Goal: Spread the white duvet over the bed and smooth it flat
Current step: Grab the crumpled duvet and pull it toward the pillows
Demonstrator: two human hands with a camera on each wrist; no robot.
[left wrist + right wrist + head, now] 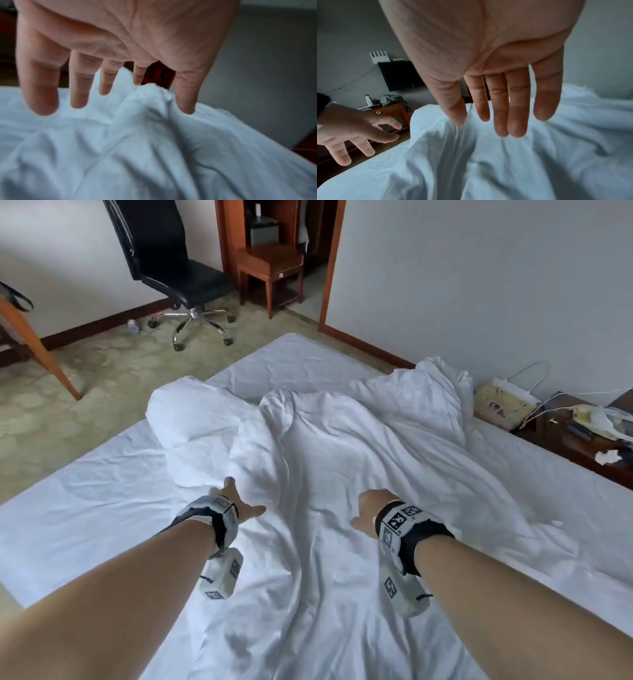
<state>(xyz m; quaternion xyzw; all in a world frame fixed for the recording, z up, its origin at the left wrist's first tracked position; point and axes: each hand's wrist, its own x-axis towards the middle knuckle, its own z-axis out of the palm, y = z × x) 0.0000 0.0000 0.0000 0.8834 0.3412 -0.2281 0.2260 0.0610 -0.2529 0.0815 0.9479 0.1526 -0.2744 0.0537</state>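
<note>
Hovering over rumpled duvet [325, 446]: two open-fingered hands [236, 501].

Head view looks down along both forearms; each wrist view looks close past its palm; all share the duvet [342, 446].

A low bed [102, 501] covered in a creased white fitted sheet fills the room's centre, one far corner reaching toward a doorway. Directly on it lies a white duvet [325, 474], rumpled and bunched rather than flat: a puffed, folded mass sits at the far left, a raised ridge runs up the middle, and another heaped fold rises at the far right against the wall. The duvet's near part drapes in long wrinkles toward the camera, leaving bare sheet exposed on the left side, at the far end and along the right edge. The bed stands on a pale green patterned carpet [113, 378].
</note>
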